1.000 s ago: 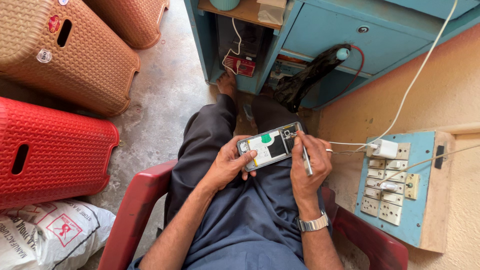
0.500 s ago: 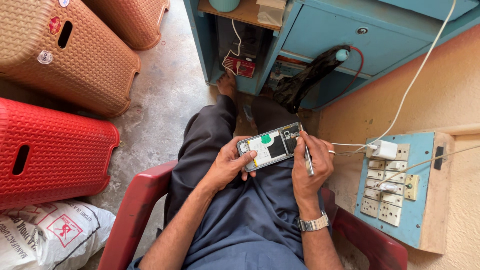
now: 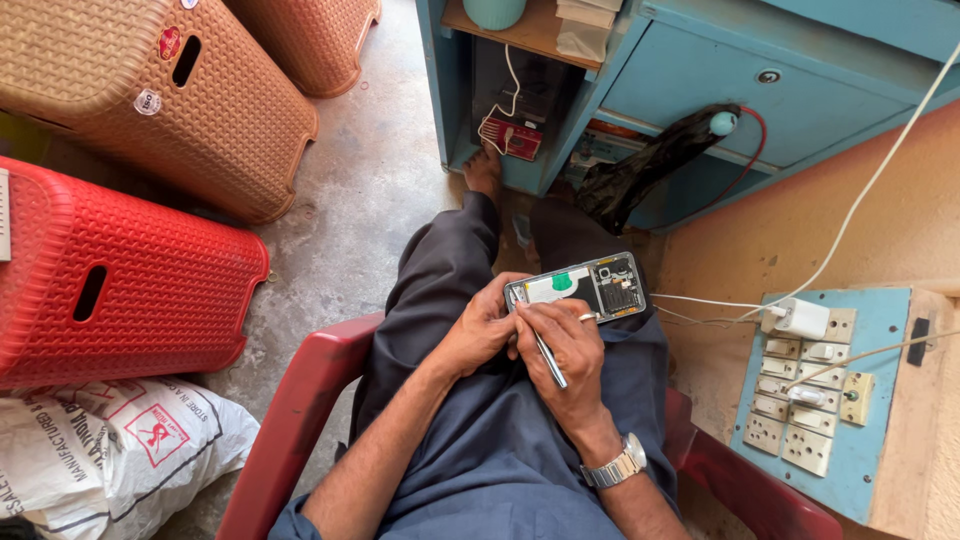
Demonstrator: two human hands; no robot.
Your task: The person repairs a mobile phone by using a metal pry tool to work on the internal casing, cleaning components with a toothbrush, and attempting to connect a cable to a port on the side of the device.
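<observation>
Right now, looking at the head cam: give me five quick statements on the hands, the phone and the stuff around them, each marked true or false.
1. The left hand grips the opened phone at its left end. True.
2. The right hand is empty. False: it holds a slim metal tool against the phone.
3. The phone lies on the floor. False: it is held above the lap.
4. A white charger is plugged into the blue switchboard. True.
5. The wristwatch is on the left wrist. False: it is on the right.
</observation>
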